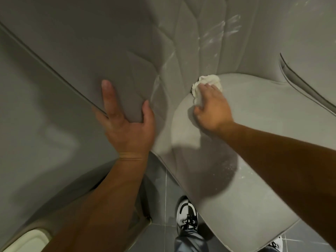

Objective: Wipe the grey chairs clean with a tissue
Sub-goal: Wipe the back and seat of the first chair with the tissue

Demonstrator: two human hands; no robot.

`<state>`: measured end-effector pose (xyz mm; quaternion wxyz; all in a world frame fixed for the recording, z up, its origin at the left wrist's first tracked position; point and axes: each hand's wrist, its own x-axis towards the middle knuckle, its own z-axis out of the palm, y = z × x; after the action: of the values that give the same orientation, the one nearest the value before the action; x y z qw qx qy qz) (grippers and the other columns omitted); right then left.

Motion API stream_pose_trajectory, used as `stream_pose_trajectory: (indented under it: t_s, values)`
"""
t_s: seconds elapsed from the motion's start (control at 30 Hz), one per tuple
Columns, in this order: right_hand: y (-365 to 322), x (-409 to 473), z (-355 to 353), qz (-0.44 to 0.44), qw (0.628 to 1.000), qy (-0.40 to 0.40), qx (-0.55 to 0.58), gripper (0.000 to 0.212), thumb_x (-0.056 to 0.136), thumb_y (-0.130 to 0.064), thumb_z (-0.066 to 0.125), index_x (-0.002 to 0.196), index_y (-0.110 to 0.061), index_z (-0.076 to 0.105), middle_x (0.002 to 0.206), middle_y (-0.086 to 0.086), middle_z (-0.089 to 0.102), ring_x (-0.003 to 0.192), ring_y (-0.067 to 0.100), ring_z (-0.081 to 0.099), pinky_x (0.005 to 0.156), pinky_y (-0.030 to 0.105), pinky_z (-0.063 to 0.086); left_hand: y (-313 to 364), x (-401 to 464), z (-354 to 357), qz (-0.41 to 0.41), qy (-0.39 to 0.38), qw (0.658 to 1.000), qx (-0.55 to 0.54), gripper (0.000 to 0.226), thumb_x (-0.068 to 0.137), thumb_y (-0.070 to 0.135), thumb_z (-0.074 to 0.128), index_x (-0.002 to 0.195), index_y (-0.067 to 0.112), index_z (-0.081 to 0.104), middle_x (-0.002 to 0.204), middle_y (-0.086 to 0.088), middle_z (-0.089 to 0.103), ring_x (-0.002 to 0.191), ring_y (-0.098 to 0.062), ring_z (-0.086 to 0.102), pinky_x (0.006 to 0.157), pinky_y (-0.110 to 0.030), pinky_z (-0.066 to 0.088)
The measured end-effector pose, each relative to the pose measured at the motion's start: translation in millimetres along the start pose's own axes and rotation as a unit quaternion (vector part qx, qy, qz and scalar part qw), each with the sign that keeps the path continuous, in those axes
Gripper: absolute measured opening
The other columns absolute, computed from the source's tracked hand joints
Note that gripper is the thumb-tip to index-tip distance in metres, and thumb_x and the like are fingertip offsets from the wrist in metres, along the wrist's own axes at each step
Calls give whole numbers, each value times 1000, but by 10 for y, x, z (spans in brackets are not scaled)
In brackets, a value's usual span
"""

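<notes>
A grey upholstered chair fills the view; its seat cushion point(254, 142) is dusty with pale specks, and its quilted backrest point(196, 42) shows whitish smears. A crumpled white tissue point(209, 82) lies at the back of the seat, where seat meets backrest. My right hand point(211, 106) presses on the tissue, its fingers curled over it. My left hand point(127, 124) rests on the chair's left armrest panel point(91, 60), with the fingers straight and the thumb spread.
A second grey armrest point(309, 84) rises at the right. Dark grey floor tiles point(160, 206) show below the seat's front edge, with my black-and-white shoe point(187, 215) on them. A pale rounded object point(27, 240) sits at the bottom left.
</notes>
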<state>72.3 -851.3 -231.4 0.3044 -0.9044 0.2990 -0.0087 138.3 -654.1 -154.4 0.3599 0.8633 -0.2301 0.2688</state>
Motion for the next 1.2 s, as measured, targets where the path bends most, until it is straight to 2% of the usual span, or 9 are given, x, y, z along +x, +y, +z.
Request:
stream_pose_trajectory:
  t_s: [0.1, 0.27, 0.43, 0.57, 0.7, 0.9, 1.03, 1.13, 1.2]
  values:
    - [-119, -58, 261, 10, 998, -19, -57, 74, 84, -34, 52, 151, -13, 28, 155, 8, 33, 144, 26, 25, 117, 41, 22, -22, 0, 15, 23, 11, 1000, 5, 81, 88, 20, 74, 147, 8, 20, 148, -12, 29, 140, -45, 40, 122, -33, 27]
    - [-94, -638, 442, -206, 976, -64, -33, 52, 79, -23, 52, 130, -14, 59, 125, 9, 63, 117, 30, 55, 100, 38, 39, 50, 1, 23, 28, 13, 999, 16, 75, 91, 14, 73, 144, -1, 22, 147, -15, 27, 138, -52, 40, 118, -53, 33]
    - [105, -1218, 172, -326, 910, -243, -80, 45, 88, -23, 54, 132, -29, 60, 128, -6, 64, 125, 20, 51, 107, 36, 36, 182, 29, -63, 16, 17, 998, 62, 69, 90, 9, 74, 138, -22, 36, 143, -14, 33, 135, -50, 43, 120, -20, 15]
    - [354, -1230, -480, -257, 947, -195, 17, 35, 86, -20, 61, 118, -31, 69, 115, -1, 69, 106, 18, 59, 94, 17, 36, 264, 9, -103, 2, 8, 996, 86, 65, 94, 13, 69, 139, -22, 37, 146, -19, 38, 134, -57, 42, 120, -21, 12]
    - [551, -696, -905, -82, 996, 16, 5, 36, 93, -28, 48, 125, -24, 63, 119, 8, 68, 109, 31, 60, 91, 34, 46, 286, -44, -75, -26, 19, 993, 116, 65, 100, 21, 64, 141, -20, 37, 147, -32, 42, 134, -54, 43, 122, -22, 14]
    - [903, -375, -710, -35, 981, -112, -152, 46, 94, -39, 50, 135, -19, 53, 143, 12, 49, 135, 32, 40, 111, 41, 33, 189, -139, 22, -24, 17, 995, 93, 64, 102, 20, 59, 145, -19, 32, 152, -21, 38, 138, -48, 41, 120, -14, 8]
    - [793, -580, -407, -52, 983, -18, -175, 65, 85, -66, 45, 129, -18, 50, 125, 9, 56, 115, 31, 51, 99, 43, 40, 190, -251, 127, -78, 5, 995, 65, 64, 103, 17, 52, 149, -16, 24, 155, -9, 31, 142, -50, 35, 122, -24, 22]
    - [823, -554, -360, -69, 967, 7, -247, 74, 87, -70, 37, 142, -22, 35, 124, 12, 54, 113, 34, 49, 101, 48, 36, 200, -297, 133, -96, -12, 992, 86, 68, 99, 22, 52, 158, 9, 21, 159, -13, 27, 141, -51, 36, 116, -40, 37]
    - [883, -449, -378, -48, 958, 7, -283, 76, 89, -72, 28, 149, -25, 26, 142, 17, 40, 131, 37, 36, 112, 52, 23, 234, -462, 61, -119, -85, 984, 104, 76, 94, 24, 55, 158, 30, 13, 160, -31, 15, 143, -53, 29, 120, -42, 31]
